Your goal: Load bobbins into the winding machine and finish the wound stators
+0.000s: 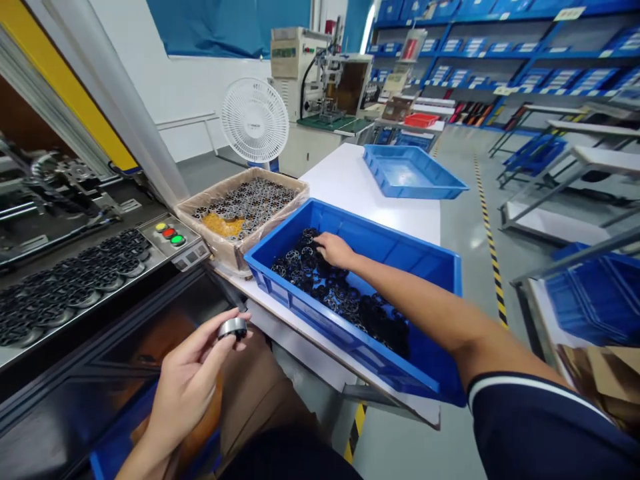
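Metal ring with a black piece (233,327) is pinched in your left hand (190,373), just off the tabletop's (330,175) near edge. Your right hand (335,251) is down among black parts (345,303) in the blue bin (395,250); I cannot tell whether its fingers grip one. Rows of parts (85,280) by the machine (90,100) appear set out already; many in the bin remain.

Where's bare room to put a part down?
Bare: white tabletop between the deep blue bin and shallow blue tray; also inside that tray. Crowded: bin floor around the right hand, the wrapped box, the black parts at picture left.
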The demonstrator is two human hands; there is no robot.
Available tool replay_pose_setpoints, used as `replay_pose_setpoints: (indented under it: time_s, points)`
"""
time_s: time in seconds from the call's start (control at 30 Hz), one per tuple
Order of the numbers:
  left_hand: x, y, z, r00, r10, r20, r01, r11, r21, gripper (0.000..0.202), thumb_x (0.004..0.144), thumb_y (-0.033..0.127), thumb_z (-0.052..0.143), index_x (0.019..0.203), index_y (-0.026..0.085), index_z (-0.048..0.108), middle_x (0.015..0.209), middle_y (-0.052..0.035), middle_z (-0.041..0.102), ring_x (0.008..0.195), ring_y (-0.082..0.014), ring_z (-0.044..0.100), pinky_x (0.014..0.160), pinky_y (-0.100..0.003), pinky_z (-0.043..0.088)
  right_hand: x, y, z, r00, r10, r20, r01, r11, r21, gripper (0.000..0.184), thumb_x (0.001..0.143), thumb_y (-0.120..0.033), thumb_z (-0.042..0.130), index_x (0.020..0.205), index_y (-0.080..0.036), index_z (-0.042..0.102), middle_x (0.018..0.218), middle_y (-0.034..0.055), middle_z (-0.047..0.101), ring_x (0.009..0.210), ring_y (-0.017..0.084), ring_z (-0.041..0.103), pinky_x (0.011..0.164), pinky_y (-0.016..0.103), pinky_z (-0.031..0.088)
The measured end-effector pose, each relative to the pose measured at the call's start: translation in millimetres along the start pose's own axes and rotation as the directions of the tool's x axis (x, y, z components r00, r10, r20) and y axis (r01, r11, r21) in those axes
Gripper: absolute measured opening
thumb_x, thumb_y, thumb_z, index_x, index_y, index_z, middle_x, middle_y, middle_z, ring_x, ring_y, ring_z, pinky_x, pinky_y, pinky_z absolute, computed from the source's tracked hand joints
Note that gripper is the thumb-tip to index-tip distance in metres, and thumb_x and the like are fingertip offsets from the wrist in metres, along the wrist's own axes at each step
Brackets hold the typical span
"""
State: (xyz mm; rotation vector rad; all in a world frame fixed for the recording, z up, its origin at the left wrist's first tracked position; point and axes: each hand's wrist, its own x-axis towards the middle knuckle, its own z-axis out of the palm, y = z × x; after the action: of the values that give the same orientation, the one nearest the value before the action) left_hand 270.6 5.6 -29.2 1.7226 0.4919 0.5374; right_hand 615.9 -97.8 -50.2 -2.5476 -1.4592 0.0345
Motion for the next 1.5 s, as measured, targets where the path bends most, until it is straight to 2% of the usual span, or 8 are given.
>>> replay_pose_setpoints:
  time_s: [0.17, 0.33, 0.53, 0.6, 0.7, 0.9, 1.07, 1.5]
  points:
    - [-0.1, 2.9, -0.9, 0.989, 0.147, -0.009, -0.144, 0.977, 0.159, 0.034, 0.081, 0.032, 0.072, 0.114, 0.025, 0.068, 0.104, -0.0051, 0.064, 0.087, -0.0146, 0.065, 0.072, -0.021, 0.053, -4.4, 15.0, 29.6, 0.987, 0.039, 0.155, -0.021, 0.993, -0.118, 0.031, 0.094, -0.035, 0.058, 0.119, -0.017, 0.059, 0.122, 0.0092, 0.061, 0.106, 0.021, 0.062, 0.090, 0.043, 0.054]
    - [-1.1, 7.6, -8.2, 0.955, 0.295, 0.008, -0.279, 0.894, 0.351, 0.050, 0.080, 0.027, 0.073, 0.128, 0.026, 0.060, 0.103, -0.0056, 0.069, 0.088, -0.0157, 0.065, 0.078, -0.025, 0.053, 5.6, 5.8, 14.5, 0.980, 0.067, 0.189, -0.028, 0.979, -0.203, 0.023, 0.092, -0.031, 0.060, 0.108, -0.015, 0.064, 0.109, 0.0078, 0.066, 0.097, 0.019, 0.065, 0.085, 0.040, 0.055]
    - [3.5, 8.6, -13.6, 0.982, 0.167, -0.093, -0.173, 0.983, -0.064, 0.040, 0.078, 0.022, 0.076, 0.118, 0.023, 0.068, 0.118, -0.0072, 0.071, 0.109, -0.0188, 0.066, 0.095, -0.027, 0.052, -8.3, -45.6, -37.6, 0.997, -0.075, -0.024, 0.071, 0.989, -0.127, 0.021, 0.091, -0.020, 0.057, 0.106, -0.013, 0.070, 0.106, 0.0132, 0.067, 0.102, 0.023, 0.064, 0.092, 0.035, 0.051]
    - [4.3, 8.9, -8.3, 0.992, 0.095, -0.080, -0.115, 0.949, -0.293, 0.043, 0.076, 0.018, 0.077, 0.118, 0.022, 0.067, 0.113, -0.0073, 0.074, 0.098, -0.0168, 0.070, 0.087, -0.024, 0.056, -34.9, -77.5, -51.2, 0.950, -0.229, -0.214, 0.249, 0.966, 0.072, 0.017, 0.089, -0.023, 0.062, 0.101, -0.016, 0.071, 0.103, 0.0097, 0.066, 0.096, 0.019, 0.065, 0.086, 0.030, 0.053]
    - [3.9, 11.3, 1.5, 1.000, 0.017, -0.025, -0.027, 0.877, -0.480, 0.046, 0.071, 0.012, 0.080, 0.115, 0.019, 0.069, 0.114, -0.0092, 0.074, 0.088, -0.0149, 0.072, 0.082, -0.023, 0.058, -78.0, -121.9, -59.5, 0.763, -0.393, -0.513, 0.591, 0.745, 0.309, 0.003, 0.084, -0.021, 0.068, 0.086, -0.019, 0.067, 0.086, 0.0054, 0.064, 0.081, 0.017, 0.063, 0.071, 0.029, 0.053]
    - [3.1, 20.0, 20.0, 0.998, 0.006, 0.061, 0.031, 0.814, -0.580, 0.051, 0.060, 0.004, 0.084, 0.107, 0.020, 0.073, 0.105, -0.0079, 0.077, 0.089, -0.0210, 0.075, 0.078, -0.026, 0.062, -110.2, -148.7, -38.2, 0.599, -0.543, -0.589, 0.789, 0.526, 0.317, 0.012, 0.083, -0.020, 0.069, 0.084, -0.018, 0.057, 0.069, 0.0022, 0.062, 0.064, 0.014, 0.059, 0.057, 0.027, 0.049]
    - [4.7, 23.5, 29.1, 0.997, 0.070, 0.024, -0.047, 0.849, -0.526, 0.051, 0.057, -0.002, 0.082, 0.102, 0.023, 0.075, 0.099, -0.0027, 0.078, 0.088, -0.0196, 0.075, 0.080, -0.021, 0.061, -108.8, -142.9, -30.1, 0.543, -0.575, -0.613, 0.822, 0.515, 0.245, 0.011, 0.083, -0.010, 0.062, 0.091, -0.017, 0.058, 0.078, 0.0060, 0.067, 0.072, 0.015, 0.063, 0.061, 0.027, 0.053]
    - [0.4, 26.5, 19.6, 0.998, 0.056, 0.001, -0.051, 0.913, -0.405, 0.044, 0.061, 0.006, 0.083, 0.102, 0.019, 0.075, 0.095, -0.0054, 0.078, 0.086, -0.0229, 0.075, 0.078, -0.026, 0.063, -105.4, -141.9, -46.9, 0.533, -0.587, -0.609, 0.823, 0.527, 0.212, 0.033, 0.083, -0.015, 0.067, 0.114, -0.017, 0.056, 0.099, 0.0109, 0.065, 0.094, 0.019, 0.065, 0.076, 0.034, 0.059]
